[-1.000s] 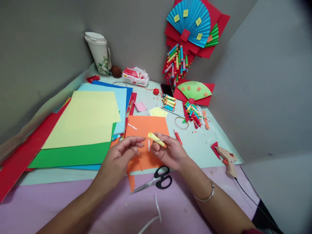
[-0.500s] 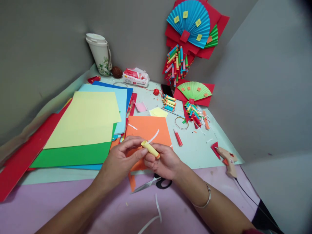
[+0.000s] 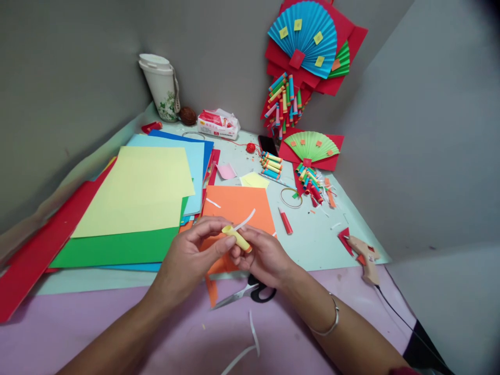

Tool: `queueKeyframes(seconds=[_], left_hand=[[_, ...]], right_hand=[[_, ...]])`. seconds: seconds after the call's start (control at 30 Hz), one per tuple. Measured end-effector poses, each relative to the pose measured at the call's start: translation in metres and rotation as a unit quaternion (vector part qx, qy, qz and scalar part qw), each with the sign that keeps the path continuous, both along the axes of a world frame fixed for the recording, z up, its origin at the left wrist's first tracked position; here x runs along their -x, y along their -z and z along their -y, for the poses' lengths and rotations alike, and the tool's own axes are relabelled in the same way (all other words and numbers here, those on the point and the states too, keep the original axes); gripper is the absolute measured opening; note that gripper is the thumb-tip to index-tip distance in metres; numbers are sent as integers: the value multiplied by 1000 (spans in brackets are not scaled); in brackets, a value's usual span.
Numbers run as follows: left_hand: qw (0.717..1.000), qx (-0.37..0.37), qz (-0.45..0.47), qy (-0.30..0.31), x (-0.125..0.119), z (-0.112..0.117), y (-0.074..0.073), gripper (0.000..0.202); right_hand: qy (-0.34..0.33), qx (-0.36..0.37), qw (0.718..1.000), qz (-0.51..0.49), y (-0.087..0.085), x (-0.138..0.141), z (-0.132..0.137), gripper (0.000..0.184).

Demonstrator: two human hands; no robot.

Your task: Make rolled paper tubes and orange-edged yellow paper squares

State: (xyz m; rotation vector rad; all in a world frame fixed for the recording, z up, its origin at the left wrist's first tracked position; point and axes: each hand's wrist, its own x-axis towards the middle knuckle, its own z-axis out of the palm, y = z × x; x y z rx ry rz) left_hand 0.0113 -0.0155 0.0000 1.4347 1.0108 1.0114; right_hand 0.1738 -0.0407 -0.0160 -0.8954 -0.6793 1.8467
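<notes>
Yellow and tightly wound, the paper roll (image 3: 236, 237) runs from far left to near right, open end facing far left. Our left hand (image 3: 191, 258) pinches that end between thumb and fingers; our right hand (image 3: 265, 258) closes on the near-right end, above the orange sheet (image 3: 238, 205). Print on the far packet (image 3: 217, 124) is unreadable.

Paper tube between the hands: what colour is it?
The paper tube is pale yellow; the head view shows it.
</notes>
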Motion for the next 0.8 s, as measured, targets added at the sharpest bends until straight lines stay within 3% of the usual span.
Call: queueKeyframes(seconds=[0.1,0.3,0.5,0.67,0.8], left_hand=[[1000,7,8,6,0,1,2,19],[999,45,23,13,-1,5,10,54],[1000,11,3,-3,-5,7,5,29],[992,83,80,47,-7,5,3,19],[992,94,80,-2,-1,0,3,19]], right_hand=[[2,0,1000,-9,0,0,1,22],[28,1,999,-29,3,1,1,24],[42,-13,999,-15,5,6,2,31],[8,-15,1000,19,6,10,2,41],[28,-95,976,194,-4,-6,5,39]])
